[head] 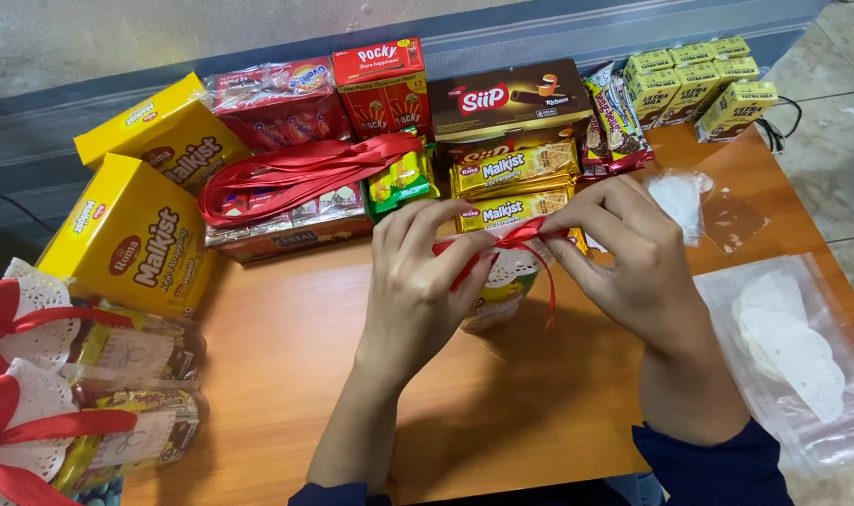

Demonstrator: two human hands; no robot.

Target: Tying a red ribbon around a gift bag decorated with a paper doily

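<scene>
My left hand (413, 281) and my right hand (633, 258) meet over the middle of the wooden table (286, 375). Both pinch a thin red ribbon (516, 245) wrapped around the top of a small clear snack bag (497, 290) that has a white paper doily under the ribbon. One ribbon end hangs down between my hands. The bag is mostly hidden behind my fingers.
Two finished bags with red bows and doilies (61, 375) lie at the left edge. Yellow cracker boxes (136, 230), red snack boxes (380, 84), a loose red ribbon bundle (296, 169), a brown box (511, 94) and small green drink cartons (698, 80) line the back. Clear bags holding white doilies (792, 347) sit right.
</scene>
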